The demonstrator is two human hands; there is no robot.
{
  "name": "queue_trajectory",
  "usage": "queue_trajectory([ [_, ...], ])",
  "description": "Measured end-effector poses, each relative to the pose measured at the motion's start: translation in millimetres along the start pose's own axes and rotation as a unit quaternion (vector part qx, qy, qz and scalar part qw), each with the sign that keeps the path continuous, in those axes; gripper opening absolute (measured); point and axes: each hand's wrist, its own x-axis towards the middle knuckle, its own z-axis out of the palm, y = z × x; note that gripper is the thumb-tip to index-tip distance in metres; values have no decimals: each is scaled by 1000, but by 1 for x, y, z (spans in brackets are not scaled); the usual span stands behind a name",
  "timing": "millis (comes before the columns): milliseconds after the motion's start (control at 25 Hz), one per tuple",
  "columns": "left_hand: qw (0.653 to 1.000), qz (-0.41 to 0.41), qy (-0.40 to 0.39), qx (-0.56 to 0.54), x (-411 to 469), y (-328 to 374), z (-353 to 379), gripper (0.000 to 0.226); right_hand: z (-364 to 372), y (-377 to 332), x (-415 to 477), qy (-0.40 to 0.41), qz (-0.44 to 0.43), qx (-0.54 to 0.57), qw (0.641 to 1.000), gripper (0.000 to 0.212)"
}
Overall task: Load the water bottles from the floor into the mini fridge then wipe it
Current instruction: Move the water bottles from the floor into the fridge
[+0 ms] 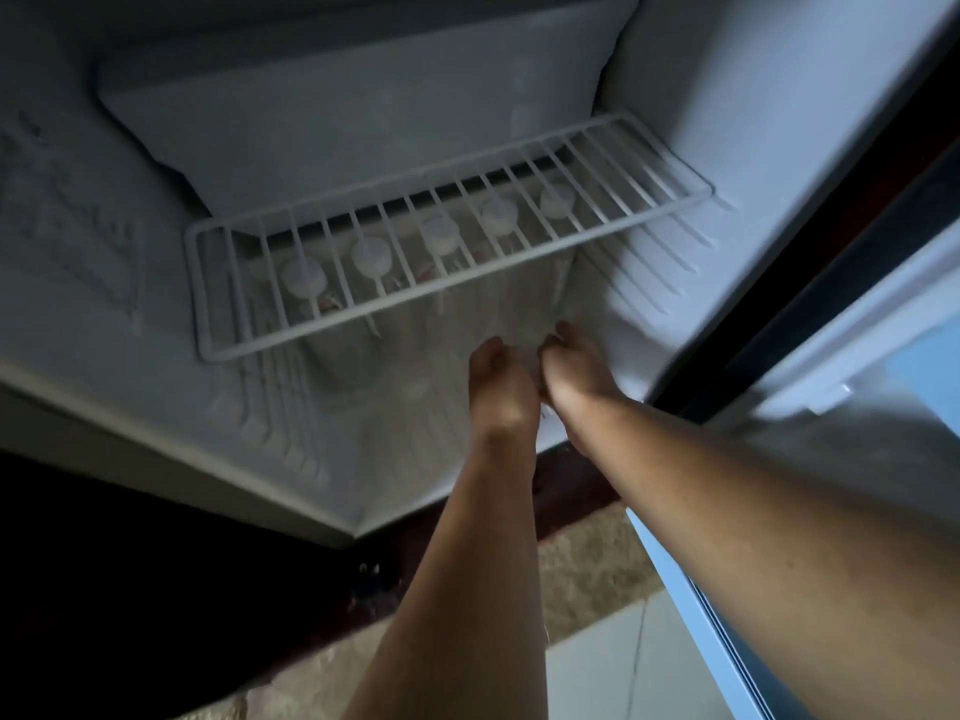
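Note:
I look down into the open mini fridge point(779, 122). Under its white wire shelf point(447, 236) a row of several water bottles point(440, 233) stands along the back, their white caps showing through the bars. Both my arms reach in below the shelf's front edge. My left hand point(498, 387) and my right hand point(576, 366) are curled close together, fingers nearly touching. Between them is a clear, blurred water bottle point(527, 324), pressed in on both sides. Its lower part is hidden by my hands.
The fridge door point(883, 366) stands open at the right, its dark seal running diagonally. Below the fridge lie a dark red base strip point(566, 491), speckled floor point(587, 579) and a pale tile point(613, 672). The left side is dark.

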Motion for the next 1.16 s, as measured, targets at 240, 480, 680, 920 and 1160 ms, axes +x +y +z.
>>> queue_trajectory([
  [240, 996, -67, 58, 31, -152, -1, -42, 36, -32, -17, -141, -2, 91, -91, 992, 27],
  [480, 986, -85, 91, 113, -340, 119, -53, 25, -103, -110, -318, 4, 121, 22, 992, 25],
  [680, 990, -78, 63, 98, -509, 269, -1, 28, -234, -245, -434, -45, 116, 100, 987, 20],
  [920, 991, -74, -56, 92, -629, 373, 136, 27, -430, -341, -478, -8, 112, 177, 978, 17],
  [1160, 964, -140, -165, 153, -647, 352, 268, 27, -589, -315, -456, 46, 155, 148, 976, 13],
])
